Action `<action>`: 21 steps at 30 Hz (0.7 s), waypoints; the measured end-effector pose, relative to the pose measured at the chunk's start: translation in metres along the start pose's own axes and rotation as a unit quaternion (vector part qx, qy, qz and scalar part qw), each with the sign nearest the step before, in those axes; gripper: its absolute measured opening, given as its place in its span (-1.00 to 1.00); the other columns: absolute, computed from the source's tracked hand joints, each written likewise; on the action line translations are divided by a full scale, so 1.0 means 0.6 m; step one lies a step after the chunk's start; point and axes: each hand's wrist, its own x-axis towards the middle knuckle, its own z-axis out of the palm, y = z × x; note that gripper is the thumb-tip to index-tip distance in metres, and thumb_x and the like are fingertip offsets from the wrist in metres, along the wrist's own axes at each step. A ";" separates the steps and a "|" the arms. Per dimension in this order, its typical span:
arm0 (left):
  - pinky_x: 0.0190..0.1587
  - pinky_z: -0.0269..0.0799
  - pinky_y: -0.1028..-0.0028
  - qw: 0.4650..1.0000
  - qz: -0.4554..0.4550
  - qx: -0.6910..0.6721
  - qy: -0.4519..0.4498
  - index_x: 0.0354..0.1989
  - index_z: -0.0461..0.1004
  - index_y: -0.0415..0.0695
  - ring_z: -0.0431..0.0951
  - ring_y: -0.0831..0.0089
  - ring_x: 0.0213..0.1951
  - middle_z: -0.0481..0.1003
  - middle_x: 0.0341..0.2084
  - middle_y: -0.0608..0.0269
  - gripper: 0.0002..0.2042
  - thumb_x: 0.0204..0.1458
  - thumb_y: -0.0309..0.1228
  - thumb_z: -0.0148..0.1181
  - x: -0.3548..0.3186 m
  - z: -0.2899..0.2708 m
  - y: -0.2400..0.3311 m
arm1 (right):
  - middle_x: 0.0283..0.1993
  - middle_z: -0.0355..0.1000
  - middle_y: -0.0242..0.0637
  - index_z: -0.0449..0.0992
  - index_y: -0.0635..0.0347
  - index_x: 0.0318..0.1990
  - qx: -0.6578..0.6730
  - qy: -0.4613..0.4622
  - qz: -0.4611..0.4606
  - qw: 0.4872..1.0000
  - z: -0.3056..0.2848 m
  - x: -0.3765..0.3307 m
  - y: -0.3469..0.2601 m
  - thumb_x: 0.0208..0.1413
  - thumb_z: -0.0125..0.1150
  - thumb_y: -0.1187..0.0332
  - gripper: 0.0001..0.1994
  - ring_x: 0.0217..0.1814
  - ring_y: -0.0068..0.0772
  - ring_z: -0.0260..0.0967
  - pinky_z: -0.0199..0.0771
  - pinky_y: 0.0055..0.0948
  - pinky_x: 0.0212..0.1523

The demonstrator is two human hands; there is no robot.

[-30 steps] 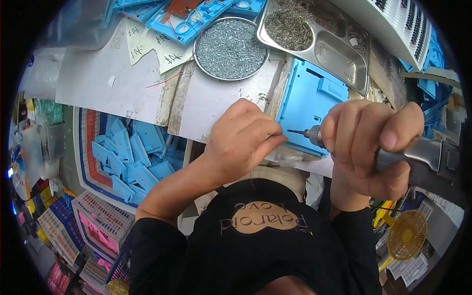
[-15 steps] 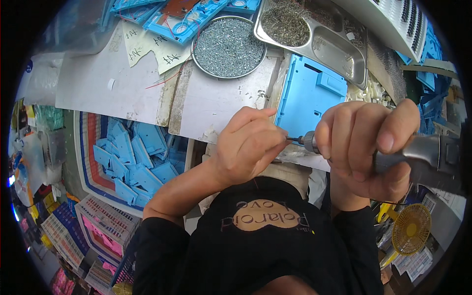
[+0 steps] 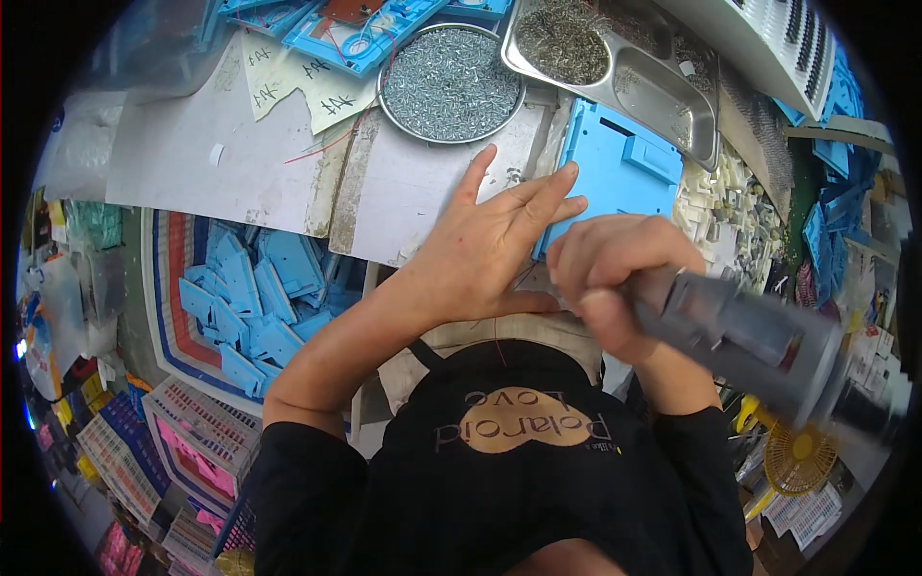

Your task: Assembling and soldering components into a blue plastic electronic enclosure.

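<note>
A light-blue plastic casing panel [image 3: 615, 165] lies on the bench in front of me. My left hand [image 3: 490, 235] is open beside it, fingers spread, with fingertips over the panel's left edge; I cannot tell whether they press on it. Wrapped around the front of a grey power screwdriver [image 3: 744, 331], my right hand [image 3: 624, 274] is at the panel's near edge. The tool's body slants down to the right and is slightly blurred. Its bit is hidden behind my hand.
Beyond the panel stand a round tray of small silver screws [image 3: 451, 84] and a compartmented metal tray [image 3: 663, 101] of small metal parts. Small white pieces [image 3: 730, 216] lie to the right. A bin of blue parts [image 3: 168, 288] stands at lower left, a yellow fan [image 3: 800, 459] at lower right.
My left hand has gone from pinching by the screwdriver's bit to spread fingers over the panel's edge. My right hand has turned the screwdriver, swinging its rear end down and toward me.
</note>
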 end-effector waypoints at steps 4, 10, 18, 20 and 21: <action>0.46 -0.30 -0.22 1.000 -0.003 -0.007 -0.013 0.52 -0.03 -0.21 0.36 0.15 0.37 0.48 0.24 0.13 -0.01 -0.03 -0.10 0.39 0.002 -0.002 0.006 | -0.56 0.36 -0.28 0.32 0.21 -0.22 -0.051 -0.030 -0.049 0.997 0.002 -0.002 0.011 0.23 0.31 0.45 -0.79 -0.57 -0.35 0.30 0.41 -0.32 -0.42; 0.32 0.14 -0.10 1.000 0.013 0.021 -0.005 0.32 0.32 -0.17 0.49 0.12 0.14 0.57 0.08 0.25 -0.29 -0.15 -0.56 0.26 0.038 -0.027 0.012 | -0.61 0.31 -0.47 0.41 0.16 0.03 0.073 -0.014 -0.068 0.995 -0.099 -0.004 -0.027 0.29 0.21 0.28 -0.74 -0.57 -0.49 0.28 0.36 -0.40 -0.44; -0.08 0.38 0.28 0.991 0.054 0.120 -0.006 0.00 0.62 -0.09 0.48 0.27 -0.17 0.57 0.12 0.33 -0.62 -0.07 -0.41 0.39 0.132 0.063 0.054 | -0.54 0.32 -0.33 0.36 0.34 -0.04 0.060 0.222 -0.111 0.967 -0.211 -0.058 -0.006 0.28 0.08 0.55 -0.85 -0.59 -0.56 0.21 0.34 -0.44 -0.47; -0.09 0.36 0.31 0.989 0.047 0.137 -0.012 0.00 0.63 -0.06 0.47 0.30 -0.20 0.56 0.13 0.36 -0.62 -0.07 -0.40 0.40 0.130 0.064 0.054 | -0.53 0.34 -0.32 0.37 0.34 -0.08 0.066 0.221 -0.116 0.966 -0.215 -0.049 0.003 0.27 0.11 0.56 -0.87 -0.59 -0.56 0.24 0.34 -0.46 -0.48; -0.08 0.36 0.32 0.989 0.041 0.141 -0.019 0.00 0.64 -0.06 0.47 0.31 -0.21 0.56 0.14 0.37 -0.62 -0.07 -0.40 0.40 0.131 0.061 0.055 | -0.53 0.35 -0.31 0.38 0.34 -0.09 0.069 0.219 -0.118 0.966 -0.220 -0.042 0.004 0.26 0.12 0.56 -0.88 -0.59 -0.56 0.25 0.35 -0.47 -0.48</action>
